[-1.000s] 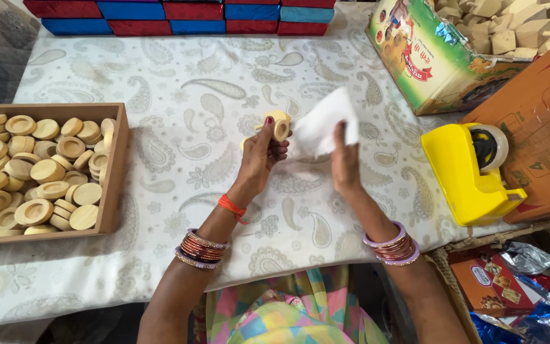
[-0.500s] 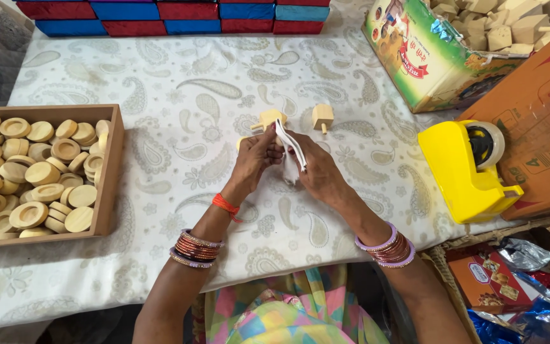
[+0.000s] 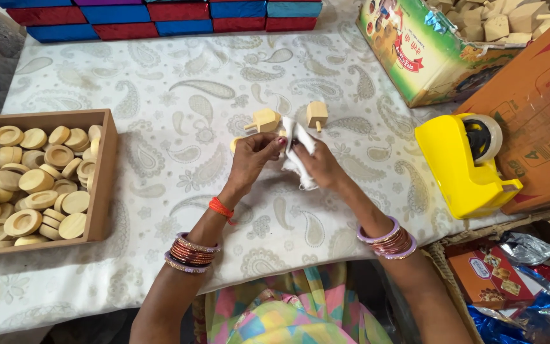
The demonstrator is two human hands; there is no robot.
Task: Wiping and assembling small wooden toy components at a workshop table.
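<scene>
Left hand (image 3: 254, 155) and right hand (image 3: 316, 164) meeting over mid-table, both pinching a crumpled white paper (image 3: 296, 153), closed on it between the fingertips. Just beyond the knuckles, two small wooden tops (image 3: 264, 120) on the paisley table (image 3: 160, 95). Yellow tape dispenser (image 3: 463, 162) well right. Wooden tray (image 3: 104, 178) of round discs (image 3: 23, 181) far left. Foil-wrapped blocks (image 3: 160, 11) along the far edge.
</scene>
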